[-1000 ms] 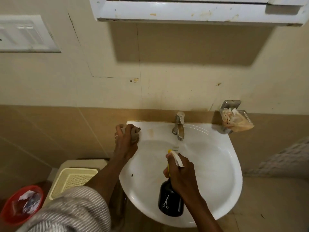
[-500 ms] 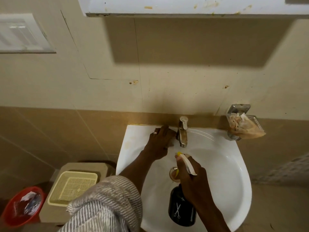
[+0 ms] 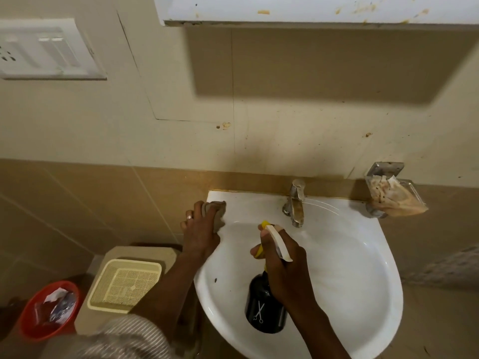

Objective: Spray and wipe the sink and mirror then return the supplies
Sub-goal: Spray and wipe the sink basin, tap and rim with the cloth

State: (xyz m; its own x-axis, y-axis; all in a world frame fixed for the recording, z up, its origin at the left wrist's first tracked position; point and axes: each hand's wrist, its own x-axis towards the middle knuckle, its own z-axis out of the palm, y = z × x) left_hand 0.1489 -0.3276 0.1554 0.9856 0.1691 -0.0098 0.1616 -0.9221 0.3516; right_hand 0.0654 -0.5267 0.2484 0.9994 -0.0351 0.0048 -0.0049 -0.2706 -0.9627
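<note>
A white wall-hung sink (image 3: 357,278) fills the lower right. My left hand (image 3: 201,234) presses a grey cloth (image 3: 217,211) onto the sink's back left rim. Over the basin, my right hand (image 3: 282,265) grips a black spray bottle (image 3: 264,309) by its neck; the bottle's white and yellow trigger head (image 3: 276,238) points toward the steel tap (image 3: 295,203). Above, only the stained white lower edge of the mirror cabinet (image 3: 311,11) shows; the mirror itself is out of view.
A soap holder (image 3: 388,193) with a crumpled wrapper hangs on the wall right of the tap. Left of the sink stand a beige stool holding a cream basket (image 3: 124,285) and a red bin (image 3: 49,309) with rubbish. A switch plate (image 3: 44,47) is at upper left.
My left hand slid the cloth from beside the tap back to the sink's back left rim. The right hand and bottle stayed over the basin. The view shifted.
</note>
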